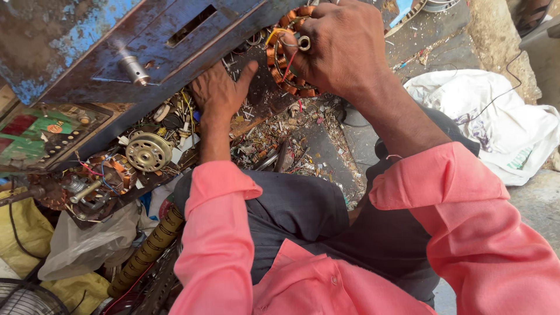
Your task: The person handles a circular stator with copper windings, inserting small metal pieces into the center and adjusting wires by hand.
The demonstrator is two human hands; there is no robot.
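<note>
Head view: your right hand is gripping the copper-wound stator, fingers closed and covering most of it. Your left hand is lying open among loose scrap. A blue metal panel is hiding the bench behind; dusty concrete floor is showing right.

Motor repair workshop: worn blue bench, copper-wound stator, loose rotor, wire scraps littering floor, bags of parts.

Pink long-sleeved shirt, cuffs rolled back, dark grey trousers, bare hands
</note>
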